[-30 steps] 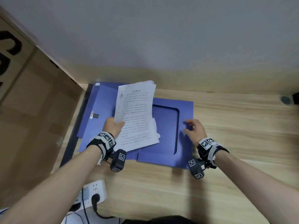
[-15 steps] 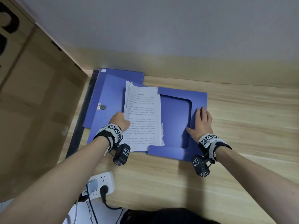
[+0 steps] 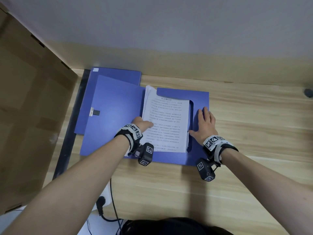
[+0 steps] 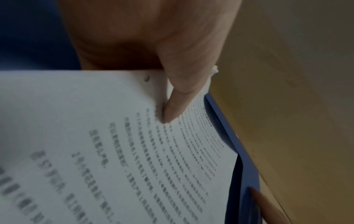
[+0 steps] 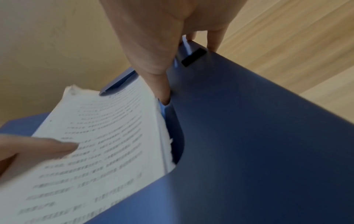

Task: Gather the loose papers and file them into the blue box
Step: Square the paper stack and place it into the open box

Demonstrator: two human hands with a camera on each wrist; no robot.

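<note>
The blue box (image 3: 116, 106) lies open on the wooden desk, its lid folded out to the left. A stack of printed papers (image 3: 166, 124) lies inside its right half, with the top edge under the blue frame. My left hand (image 3: 145, 124) grips the stack's left edge; the thumb (image 4: 178, 98) lies on the top sheet and the other fingers are hidden beneath. My right hand (image 3: 203, 119) lies flat on the box's right flap (image 5: 249, 136), fingers straight, thumb (image 5: 161, 84) beside the papers' right edge.
A large cardboard carton (image 3: 25, 116) stands against the desk's left side. A white power strip (image 3: 105, 199) with a black plug and cables hangs below the front edge. The wall runs close behind the box. Bare desk (image 3: 254, 124) spreads to the right.
The papers, held tilted above the box a second ago, have come down and rightward into its right half. My right hand has flattened on the flap.
</note>
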